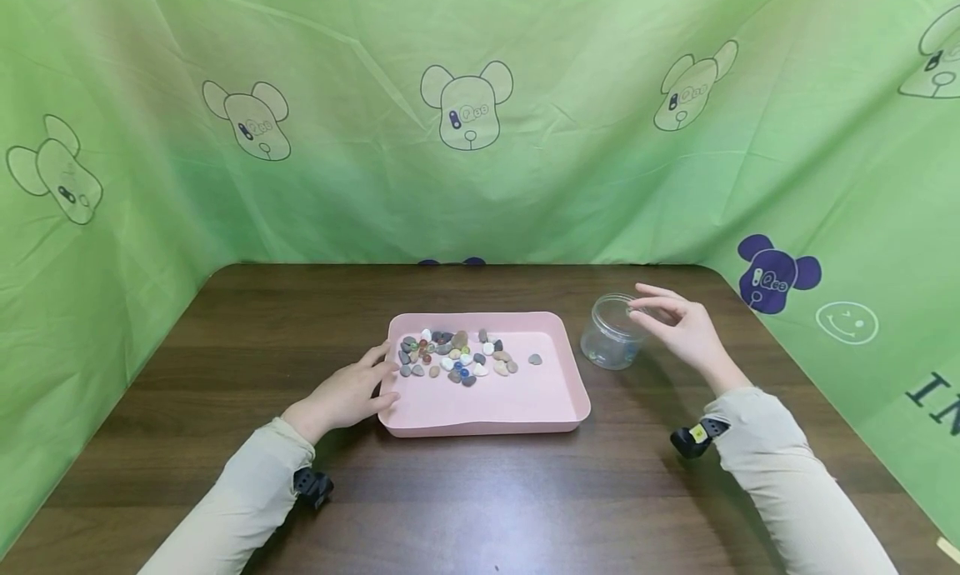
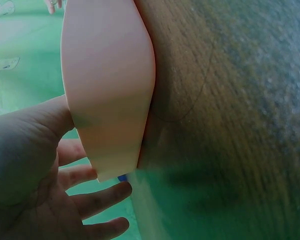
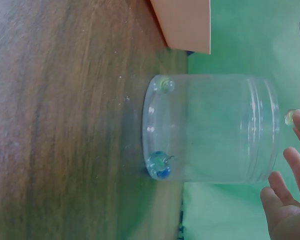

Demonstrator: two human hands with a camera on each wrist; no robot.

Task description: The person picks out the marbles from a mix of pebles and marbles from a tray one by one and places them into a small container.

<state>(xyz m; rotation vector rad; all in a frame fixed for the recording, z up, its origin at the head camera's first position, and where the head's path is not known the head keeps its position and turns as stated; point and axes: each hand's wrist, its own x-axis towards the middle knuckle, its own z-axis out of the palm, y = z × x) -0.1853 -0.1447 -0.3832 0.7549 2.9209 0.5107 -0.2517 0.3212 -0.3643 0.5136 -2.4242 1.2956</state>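
My right hand (image 1: 678, 329) pinches a clear, yellowish glass marble (image 3: 289, 117) between thumb and forefinger. It hovers just past the mouth of a clear, lidless jar (image 1: 611, 342) that stands upright right of the tray. Inside, blue and greenish marbles (image 3: 160, 162) lie at the bottom. A pink tray (image 1: 480, 412) holds several grey, white and tan pebbles (image 1: 501, 367) mixed with coloured marbles (image 1: 464, 372), mostly in its back left half. With fingers loosely spread, my left hand (image 1: 345, 396) rests on the tray's left rim.
The dark wooden table (image 1: 450, 500) carries the tray and jar. A green cloth (image 1: 337, 200) printed with bear heads hangs behind and along both sides. One grey pebble (image 1: 535, 359) lies apart from the others in the tray.
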